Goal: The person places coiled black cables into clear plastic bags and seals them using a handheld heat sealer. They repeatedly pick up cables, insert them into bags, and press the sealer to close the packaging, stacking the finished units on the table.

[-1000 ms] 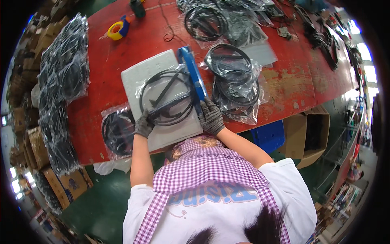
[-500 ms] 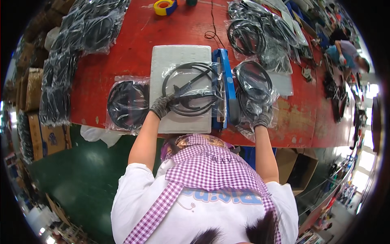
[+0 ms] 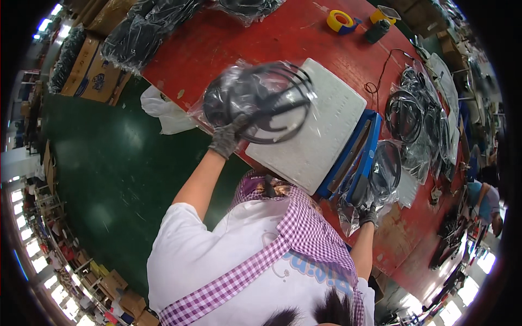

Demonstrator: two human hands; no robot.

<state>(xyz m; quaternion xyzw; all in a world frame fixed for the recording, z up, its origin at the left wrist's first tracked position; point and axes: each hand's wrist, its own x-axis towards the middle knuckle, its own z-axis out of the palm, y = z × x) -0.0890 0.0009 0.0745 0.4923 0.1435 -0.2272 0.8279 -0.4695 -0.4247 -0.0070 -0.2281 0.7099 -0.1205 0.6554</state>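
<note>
My left hand (image 3: 225,139), in a dark grey glove, is closed on a bagged coil of black cable (image 3: 294,132), which is blurred by motion. That coil hangs over the left part of the white foam board (image 3: 334,108) and overlaps another bagged coil (image 3: 213,103) at the table's edge. To the right, my gloved right hand (image 3: 368,215) is closed at the near end of a third bagged cable coil (image 3: 385,163). Between the board and this third bag lies a long blue bag sealer (image 3: 367,157).
More bagged cables (image 3: 408,117) lie piled at the right, others (image 3: 157,32) at the far left. A yellow tape roll (image 3: 340,22) and a dark green spool (image 3: 377,31) stand at the back. A thin black cord (image 3: 383,70) runs across the red table (image 3: 272,41). Another person (image 3: 485,201) is far right.
My left hand has lifted the bagged coil off the foam board's middle and carried it left over the other bag. My right hand remains at its bag. The whole view has turned.
</note>
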